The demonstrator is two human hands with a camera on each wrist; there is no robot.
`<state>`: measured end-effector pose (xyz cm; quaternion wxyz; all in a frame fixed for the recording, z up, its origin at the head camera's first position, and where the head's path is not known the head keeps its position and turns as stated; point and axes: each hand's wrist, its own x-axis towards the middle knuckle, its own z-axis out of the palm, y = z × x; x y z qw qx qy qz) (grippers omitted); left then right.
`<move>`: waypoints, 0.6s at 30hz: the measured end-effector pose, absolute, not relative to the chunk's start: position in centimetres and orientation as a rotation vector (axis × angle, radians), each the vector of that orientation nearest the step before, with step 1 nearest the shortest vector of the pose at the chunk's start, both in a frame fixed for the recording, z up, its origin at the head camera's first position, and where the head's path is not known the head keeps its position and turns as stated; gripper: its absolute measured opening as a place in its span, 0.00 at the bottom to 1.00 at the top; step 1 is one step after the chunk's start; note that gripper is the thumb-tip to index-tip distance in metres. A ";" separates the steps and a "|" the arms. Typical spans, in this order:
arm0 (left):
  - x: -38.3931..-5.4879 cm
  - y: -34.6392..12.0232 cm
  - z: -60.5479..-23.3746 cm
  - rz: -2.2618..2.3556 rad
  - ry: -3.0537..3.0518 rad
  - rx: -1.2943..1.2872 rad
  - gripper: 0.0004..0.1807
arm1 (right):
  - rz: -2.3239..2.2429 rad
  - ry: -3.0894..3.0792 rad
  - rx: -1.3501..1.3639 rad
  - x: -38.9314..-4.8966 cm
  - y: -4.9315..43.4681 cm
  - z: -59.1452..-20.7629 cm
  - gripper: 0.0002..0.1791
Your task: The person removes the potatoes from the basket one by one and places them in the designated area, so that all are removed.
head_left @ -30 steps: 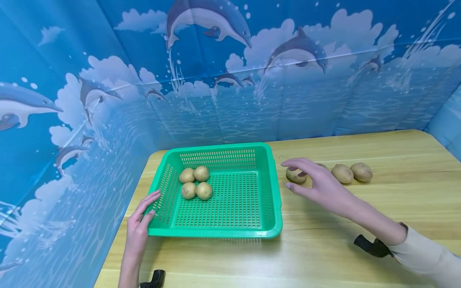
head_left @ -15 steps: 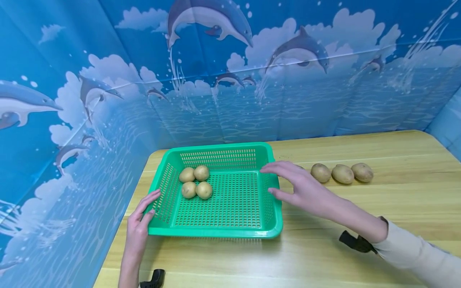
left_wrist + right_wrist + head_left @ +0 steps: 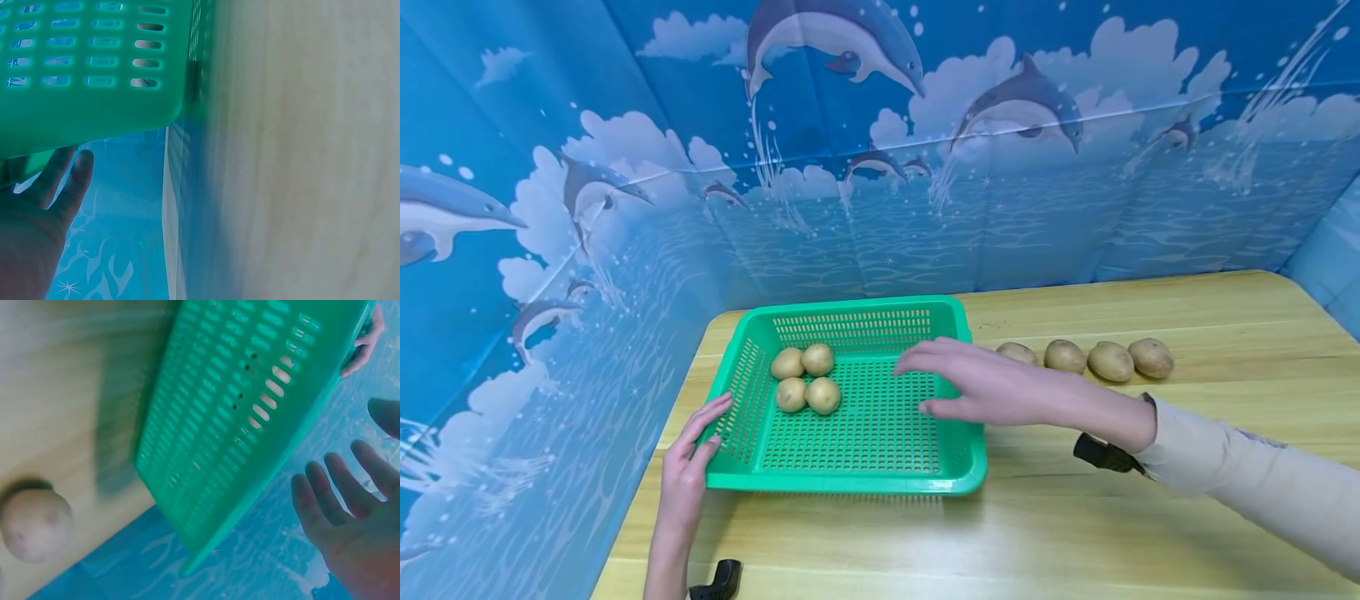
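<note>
My left hand (image 3: 688,454) rests on the left rim of a green slotted plastic basket (image 3: 850,483), its fingers and thumb laid over the edge. The left wrist view shows fairly straight fingers (image 3: 76,181) meeting the rim from outside. My right hand (image 3: 970,383) hovers over the basket's right side, palm down, with nothing in it. Its fingers (image 3: 340,484) are spread in the right wrist view, apart from the basket wall. Several potatoes (image 3: 823,396) sit grouped in the left part of the basket. More potatoes (image 3: 1111,362) lie in a row on the table, right of the basket.
The basket stands on a wood-grain table (image 3: 1060,533) near its left end. A blue dolphin-print curtain (image 3: 887,225) borders the table's back and left side. In the right wrist view, one potato (image 3: 36,525) lies near the table edge.
My empty right hand has moved left from over the potato row to over the basket, bringing the row's leftmost potatoes into view. My left hand and the basket have stayed put.
</note>
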<state>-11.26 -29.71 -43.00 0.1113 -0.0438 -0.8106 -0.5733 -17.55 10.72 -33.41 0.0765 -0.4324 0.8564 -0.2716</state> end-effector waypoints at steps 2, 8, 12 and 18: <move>-11.3 -29.7 -43.0 -1.685 -2.382 -0.126 0.24 | -0.748 2.524 -1.330 -18.0 10.2 -33.1 0.26; -11.3 -29.7 -43.0 -1.689 -2.381 -0.123 0.25 | -0.633 2.427 -1.372 -19.6 8.8 -32.2 0.28; -11.3 -29.7 -43.0 -1.682 -2.376 -0.129 0.24 | -0.626 2.385 -1.447 -20.5 7.7 -31.7 0.27; -11.3 -29.8 -43.2 -1.651 -2.382 -0.157 0.24 | -0.566 2.313 -1.489 -21.6 5.9 -30.3 0.28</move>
